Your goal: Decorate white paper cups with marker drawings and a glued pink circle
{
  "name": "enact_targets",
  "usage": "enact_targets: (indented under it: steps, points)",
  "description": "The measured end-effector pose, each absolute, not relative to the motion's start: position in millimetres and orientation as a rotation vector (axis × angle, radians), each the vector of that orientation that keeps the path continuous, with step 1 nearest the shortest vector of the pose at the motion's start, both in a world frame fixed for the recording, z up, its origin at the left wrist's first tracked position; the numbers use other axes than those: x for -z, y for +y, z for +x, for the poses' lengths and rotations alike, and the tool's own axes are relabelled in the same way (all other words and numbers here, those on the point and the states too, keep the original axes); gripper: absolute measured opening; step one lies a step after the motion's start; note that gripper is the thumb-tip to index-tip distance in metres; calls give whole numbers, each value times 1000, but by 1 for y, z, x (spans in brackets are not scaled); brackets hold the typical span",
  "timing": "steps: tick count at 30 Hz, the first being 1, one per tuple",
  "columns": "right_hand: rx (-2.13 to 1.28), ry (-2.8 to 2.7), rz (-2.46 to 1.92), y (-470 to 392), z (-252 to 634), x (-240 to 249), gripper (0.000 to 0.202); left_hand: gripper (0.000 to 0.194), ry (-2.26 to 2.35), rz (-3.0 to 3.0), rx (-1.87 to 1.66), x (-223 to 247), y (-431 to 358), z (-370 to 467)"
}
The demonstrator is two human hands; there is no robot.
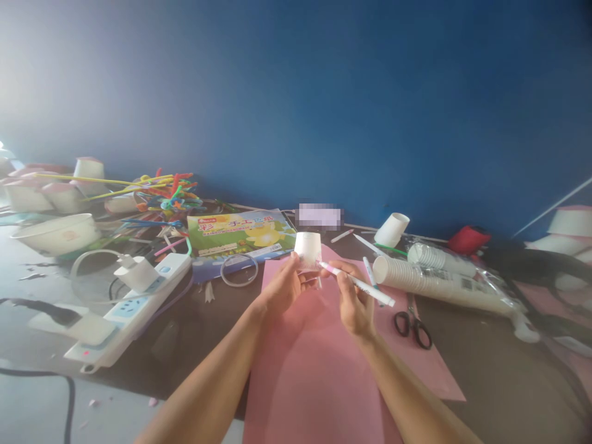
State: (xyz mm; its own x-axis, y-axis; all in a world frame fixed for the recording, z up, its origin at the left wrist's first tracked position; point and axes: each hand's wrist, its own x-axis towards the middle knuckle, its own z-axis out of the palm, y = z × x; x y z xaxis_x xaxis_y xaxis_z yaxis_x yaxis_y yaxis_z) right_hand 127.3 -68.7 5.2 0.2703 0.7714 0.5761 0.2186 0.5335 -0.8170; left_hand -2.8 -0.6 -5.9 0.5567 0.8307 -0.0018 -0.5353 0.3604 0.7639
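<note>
My left hand (pixel 287 280) is closed on a small white paper cup (pixel 308 246), which it holds upside down by its lower left side. Between the fingers of my right hand (pixel 354 299) is a white marker (pixel 370 288) with a pink band. Its pink end points at the cup's lower right edge; I cannot tell whether it touches. Both hands are above large pink paper sheets (pixel 324 382). To the right of my right hand lie black-handled scissors (pixel 412 327), partly on the pink paper.
A power strip (pixel 139 302) with plugs and cables is at left, near a white bowl (pixel 58 234) and colourful pipe cleaners (pixel 171 191). A craft-paper pack (pixel 240 234) lies behind my left hand. Stacked paper cups (pixel 425 280) and a single cup (pixel 391 230) are at right, before a blue wall.
</note>
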Motion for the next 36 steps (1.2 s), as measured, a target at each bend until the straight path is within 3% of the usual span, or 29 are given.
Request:
enact_targets:
  steps: [6,12,16,24,36]
  points:
    - [-389,-1114,-1032,-65,124,-7,34,63,544,694,-936,3,1,2]
    - [-232,-1170,-1231,-57,128,-10,32,51,451,741,-948,12,4,0]
    - [-329,-1180,-1369,-54,129,-6,46,38,316,836,-953,6,0,-3]
    - [-337,-1330,-1422,-54,127,-7,55,40,218,940,-834,-11,-6,-5]
    - [27,-1261,-1562,-36,156,13,54,22,812,923,-1276,11,6,-5]
